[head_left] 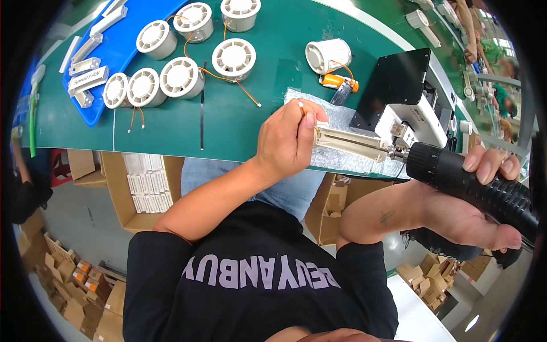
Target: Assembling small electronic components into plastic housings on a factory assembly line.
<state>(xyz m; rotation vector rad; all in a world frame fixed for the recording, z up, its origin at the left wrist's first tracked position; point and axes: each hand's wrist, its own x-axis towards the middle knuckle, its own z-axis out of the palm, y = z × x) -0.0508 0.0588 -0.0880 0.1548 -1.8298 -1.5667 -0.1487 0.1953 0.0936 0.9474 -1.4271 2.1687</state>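
Observation:
My left hand is closed round one end of a long white plastic handle shell, whose hollow side shows. A thin orange wire with a small white plug sticks up between its thumb and fingers. My right hand grips a black electric screwdriver, pointing left. Its metal tip is by the far end of the shell, in front of a black and white box-shaped machine; whether the tip touches a screw I cannot tell. Beneath the shell lies a sheet of bubble wrap.
Several round white fan units with wires stand on the green table. A lone fan unit is wired to an orange battery. White handle parts lie in a blue tray. A carton of white pieces stands below the edge.

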